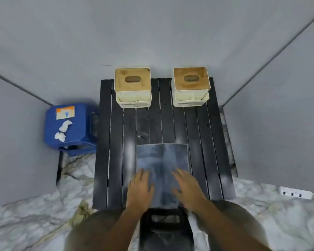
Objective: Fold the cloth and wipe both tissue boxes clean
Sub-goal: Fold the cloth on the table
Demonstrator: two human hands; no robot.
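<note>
A grey-blue cloth (162, 158) lies flat on the near middle of a black slatted table (214, 142). My left hand (140, 187) rests palm-down on the cloth's near left part, fingers spread. My right hand (187, 187) presses flat on its near right part. Neither hand grips anything. Two cream tissue boxes with wooden lids stand at the table's far edge: the left tissue box (133, 86) and the right tissue box (191, 86), each with an oval slot on top.
A blue plastic stool (80, 124) with crumpled white tissue scraps (63, 131) stands left of the table. A black stool (166, 230) sits between my knees. A white power strip (295, 192) lies on the marble floor at right. Grey walls surround the table.
</note>
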